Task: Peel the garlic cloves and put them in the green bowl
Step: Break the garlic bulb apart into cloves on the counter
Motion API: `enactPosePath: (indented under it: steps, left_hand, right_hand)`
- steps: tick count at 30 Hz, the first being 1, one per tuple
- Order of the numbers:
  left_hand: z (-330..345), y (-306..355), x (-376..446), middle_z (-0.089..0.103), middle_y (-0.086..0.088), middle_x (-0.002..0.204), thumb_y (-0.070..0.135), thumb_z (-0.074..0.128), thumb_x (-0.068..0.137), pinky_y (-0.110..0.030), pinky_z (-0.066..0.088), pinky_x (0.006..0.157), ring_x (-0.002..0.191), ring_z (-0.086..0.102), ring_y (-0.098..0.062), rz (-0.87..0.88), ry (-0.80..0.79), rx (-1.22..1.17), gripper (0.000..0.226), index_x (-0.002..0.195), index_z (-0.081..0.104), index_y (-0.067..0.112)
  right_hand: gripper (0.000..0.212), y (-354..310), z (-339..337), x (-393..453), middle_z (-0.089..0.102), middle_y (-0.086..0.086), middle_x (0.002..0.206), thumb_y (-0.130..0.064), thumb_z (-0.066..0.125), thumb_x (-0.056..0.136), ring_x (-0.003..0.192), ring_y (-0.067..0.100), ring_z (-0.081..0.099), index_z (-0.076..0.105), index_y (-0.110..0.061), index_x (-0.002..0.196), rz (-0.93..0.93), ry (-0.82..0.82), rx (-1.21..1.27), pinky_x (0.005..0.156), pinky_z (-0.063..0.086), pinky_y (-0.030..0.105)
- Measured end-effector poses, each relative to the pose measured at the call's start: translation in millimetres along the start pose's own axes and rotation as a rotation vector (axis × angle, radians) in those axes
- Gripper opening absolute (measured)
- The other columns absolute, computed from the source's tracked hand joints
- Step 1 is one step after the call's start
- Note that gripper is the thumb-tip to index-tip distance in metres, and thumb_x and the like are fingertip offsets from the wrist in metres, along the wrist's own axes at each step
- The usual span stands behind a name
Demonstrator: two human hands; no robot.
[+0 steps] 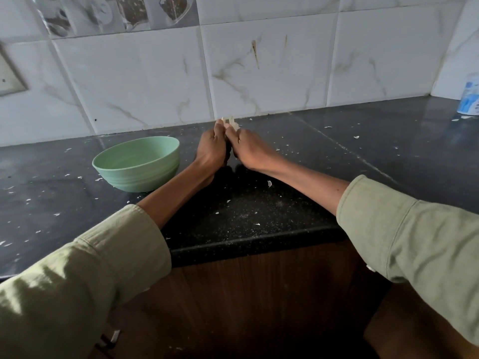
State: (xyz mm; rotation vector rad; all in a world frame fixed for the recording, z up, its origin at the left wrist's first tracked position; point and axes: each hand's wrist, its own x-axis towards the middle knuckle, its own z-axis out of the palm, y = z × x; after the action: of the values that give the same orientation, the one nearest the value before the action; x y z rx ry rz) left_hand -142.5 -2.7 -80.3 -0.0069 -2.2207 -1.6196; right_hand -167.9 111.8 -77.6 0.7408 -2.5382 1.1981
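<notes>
Stretching across the back is a white tiled wall with grey streaks and a few brown marks. Below it lies a dark counter with a shiny top. Under the counter is a brown wooden cupboard front.

Two arms in pale green sleeves reach out over the counter from the near side. The sleeves are rolled up, so the forearms are bare.

The green bowl sits on the counter, just to the left of the hands. It stands upright. You cannot see into the bottom of it from here.

The left hand and the right hand meet near the back of the counter, close to the wall. Their fingers are curled and touching each other. Together they pinch a small pale garlic clove at the fingertips. Bits of thin white skin stick up from it. It is held up off the counter, to the right of the bowl.

A white and blue pack stands at the far right edge, in the corner.

Lots of tiny white skin flakes lie scattered all over the counter, some by the bowl and some near the front edge.
</notes>
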Motion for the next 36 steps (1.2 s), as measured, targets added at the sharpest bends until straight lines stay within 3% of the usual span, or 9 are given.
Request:
enactPosePath:
  steps: [7,17,21,23,27,31,36]
  left_hand:
    - [2,-2,4,0.041,0.011,0.04,0.03,0.026,0.116,-0.024,0.029,0.044,0.036,0.037,-0.007,0.065,0.025,0.004,0.057,0.069,0.052,0.011]
    - [1,1,-1,0.04,0.013,0.039,0.024,0.024,0.117,-0.022,0.03,0.04,0.035,0.035,-0.002,0.125,-0.028,0.022,0.051,0.075,0.05,0.013]
    - [0,-3,2,0.05,0.008,0.057,0.029,0.025,0.117,-0.026,0.032,0.048,0.045,0.042,-0.002,0.135,0.005,0.067,0.051,0.076,0.052,0.017]
    - [0,-2,0,0.052,0.007,0.06,0.028,0.024,0.116,-0.023,0.033,0.046,0.043,0.042,0.001,0.143,0.01,0.086,0.052,0.076,0.054,0.015]
    - [-1,2,-3,0.05,0.008,0.056,0.031,0.028,0.116,-0.024,0.029,0.045,0.043,0.037,-0.002,0.067,-0.023,0.004,0.047,0.081,0.055,0.015]
    - [-5,0,-2,0.047,0.003,0.066,0.041,0.042,0.113,-0.019,0.032,0.042,0.044,0.039,-0.001,0.047,-0.033,0.003,0.036,0.089,0.052,0.016]
    - [-5,0,-3,0.052,0.003,0.072,0.046,0.051,0.109,-0.017,0.036,0.044,0.054,0.043,-0.006,0.048,-0.044,0.007,0.034,0.102,0.053,0.013]
  right_hand:
    - [0.055,0,7,4,0.047,-0.002,0.057,-0.04,0.036,0.109,0.059,0.02,0.045,0.047,-0.019,0.06,0.075,0.081,0.111,0.064,0.033,0.032]
    - [0.05,-1,4,1,0.046,-0.004,0.062,-0.04,0.031,0.112,0.058,0.012,0.042,0.047,-0.019,0.069,0.05,0.017,0.178,0.068,0.036,0.035]
    - [0.047,-1,-19,5,0.04,-0.003,0.059,-0.042,0.027,0.113,0.045,0.006,0.037,0.049,-0.016,0.081,0.018,-0.211,0.127,0.048,0.033,0.022]
    - [0.049,2,-33,7,0.047,0.0,0.061,-0.046,0.027,0.112,0.044,0.009,0.043,0.053,-0.015,0.084,-0.011,-0.329,0.057,0.044,0.037,0.021]
    - [0.036,15,-59,9,0.062,0.001,0.073,-0.04,0.049,0.108,0.058,0.012,0.056,0.064,-0.011,0.094,-0.018,-0.469,-0.077,0.054,0.046,0.024]
    - [0.029,28,-75,12,0.071,-0.005,0.078,-0.03,0.074,0.095,0.063,0.005,0.063,0.072,-0.003,0.105,-0.088,-0.575,-0.167,0.059,0.05,0.022]
    - [0.028,32,-79,18,0.076,0.004,0.093,-0.021,0.077,0.092,0.069,0.004,0.069,0.071,-0.006,0.115,-0.112,-0.547,-0.123,0.065,0.055,0.024]
